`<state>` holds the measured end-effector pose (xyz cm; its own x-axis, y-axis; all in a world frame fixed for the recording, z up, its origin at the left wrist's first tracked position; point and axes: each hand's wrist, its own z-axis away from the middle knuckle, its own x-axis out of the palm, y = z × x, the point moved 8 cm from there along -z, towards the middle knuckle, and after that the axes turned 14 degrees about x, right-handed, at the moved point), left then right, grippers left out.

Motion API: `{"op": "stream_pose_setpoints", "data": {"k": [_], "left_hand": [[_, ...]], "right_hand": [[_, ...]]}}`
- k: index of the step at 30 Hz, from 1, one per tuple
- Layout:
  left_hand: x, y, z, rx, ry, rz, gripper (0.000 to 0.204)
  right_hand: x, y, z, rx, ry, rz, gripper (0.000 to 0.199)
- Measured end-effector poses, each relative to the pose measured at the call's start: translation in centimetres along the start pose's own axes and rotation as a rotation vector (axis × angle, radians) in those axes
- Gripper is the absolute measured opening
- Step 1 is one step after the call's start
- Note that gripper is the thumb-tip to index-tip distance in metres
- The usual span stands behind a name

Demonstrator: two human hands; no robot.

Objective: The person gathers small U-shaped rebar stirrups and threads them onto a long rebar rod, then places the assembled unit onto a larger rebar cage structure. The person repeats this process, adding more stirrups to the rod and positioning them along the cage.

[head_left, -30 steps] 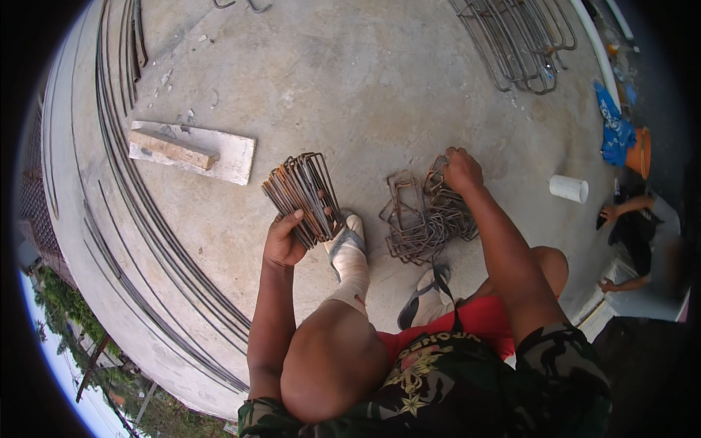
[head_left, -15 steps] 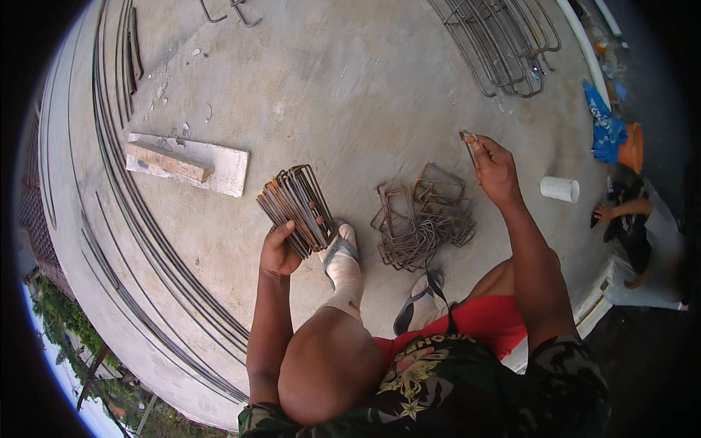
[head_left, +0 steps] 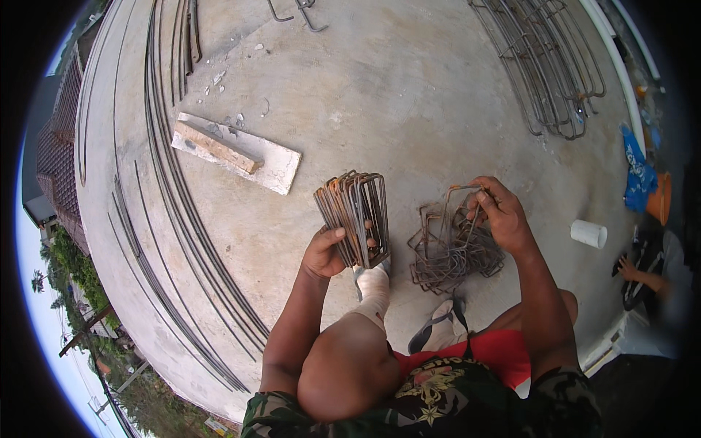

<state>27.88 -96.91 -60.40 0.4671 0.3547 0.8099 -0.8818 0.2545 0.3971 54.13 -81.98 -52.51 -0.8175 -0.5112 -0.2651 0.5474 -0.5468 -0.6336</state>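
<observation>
My left hand [head_left: 326, 252] is wrapped round a neat stack of rectangular rebar stirrups [head_left: 352, 212], brown with rust in places, held above my left foot. Some of its fingers show through the loops. Between the thumb and fingers of my right hand [head_left: 504, 217] is one single stirrup [head_left: 461, 187], its face turned toward me. It hangs over a loose, tangled pile of stirrups [head_left: 454, 263] on the concrete in front of my right foot. Where the single loop's lower part ends is hard to tell against the pile.
Long steel bars [head_left: 171, 186] run along the left. A white-smeared board with a wood block [head_left: 219, 150] lies nearby. A rebar cage [head_left: 544, 62] is at far right, with a white pipe piece [head_left: 588, 233], an orange bucket [head_left: 659, 198] and another person's hand [head_left: 628, 269] below.
My right hand has come lower, over the pile, and its stirrup has turned from edge-on to face-on. The stack in my left hand stands more upright. The whole view has shifted.
</observation>
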Motion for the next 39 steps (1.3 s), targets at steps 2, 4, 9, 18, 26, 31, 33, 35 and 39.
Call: {"op": "stream_pose_setpoints", "data": {"k": [2,4,9,18,26,31,33,35,39], "left_hand": [[0.4,0.1,-0.1,-0.002,-0.003,-0.011,0.055],[0.9,-0.2,-0.1,-0.038,-0.03,0.04,0.055],[1.9,-0.7,-0.1,-0.064,-0.058,0.046,0.056],[3.4,-1.1,0.4,-0.068,-0.085,0.093,0.065],[3.0,-2.1,0.1,-0.088,-0.085,0.085,0.068],[2.1,-2.4,0.0,-0.092,-0.091,0.085,0.068],[2.6,-2.7,-0.5,-0.104,-0.088,0.081,0.067],[2.3,-3.3,-1.0,-0.146,-0.087,0.044,0.068],[4.2,-4.0,-3.0,-0.213,-0.114,-0.009,0.064]], "right_hand": [[1.9,-1.0,0.1,-0.023,-0.106,-0.022,0.027],[3.7,-1.9,-0.2,-0.008,-0.204,-0.1,0.027],[8.9,-3.1,-2.2,0.041,-0.323,-0.2,0.028],[12.6,-3.6,-3.7,-0.173,-0.088,-0.012,0.032],[12.4,0.2,-5.0,-0.165,0.036,0.042,0.038],[8.6,1.1,-2.6,-0.19,0.064,0.224,0.037],[6.0,3.3,-1.6,-0.234,0.071,0.305,0.037],[3.0,5.0,0.1,-0.218,0.115,0.3,0.037],[-3.6,7.0,3.9,-0.054,0.172,0.415,0.038]]}}
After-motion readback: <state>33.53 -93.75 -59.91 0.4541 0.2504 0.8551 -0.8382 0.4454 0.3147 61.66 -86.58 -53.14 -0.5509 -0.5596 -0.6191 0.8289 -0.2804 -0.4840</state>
